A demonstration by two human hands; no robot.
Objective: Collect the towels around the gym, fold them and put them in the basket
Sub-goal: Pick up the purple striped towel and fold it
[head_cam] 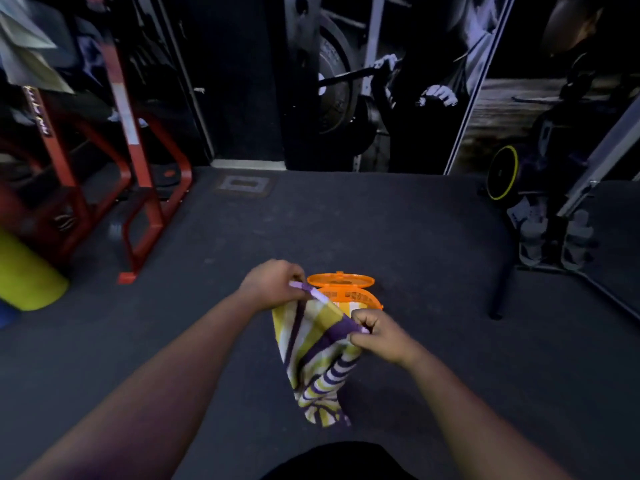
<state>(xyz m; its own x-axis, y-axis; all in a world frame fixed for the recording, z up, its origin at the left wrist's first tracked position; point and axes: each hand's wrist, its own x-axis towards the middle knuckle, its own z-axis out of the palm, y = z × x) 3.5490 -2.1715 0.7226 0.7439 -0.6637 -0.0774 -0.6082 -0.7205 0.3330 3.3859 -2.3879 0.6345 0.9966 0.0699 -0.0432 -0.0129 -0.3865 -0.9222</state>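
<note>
A striped towel [317, 358] in yellow, white and purple hangs between my hands above the dark floor. My left hand [273, 284] pinches its upper left corner. Lower and to the right, my right hand [375, 336] grips the other top corner. The towel droops in loose folds below them. Behind it on the floor stands an orange basket [360, 297] with its lid tipped open; the towel hides the front of the basket.
A red steel rack [138, 174] and a yellow roller [27, 275] stand at the left. A bench leg [500, 292] and dumbbells [554, 242] are at the right. A wall mural lies ahead. Dark rubber floor [398, 230] spreads around the basket.
</note>
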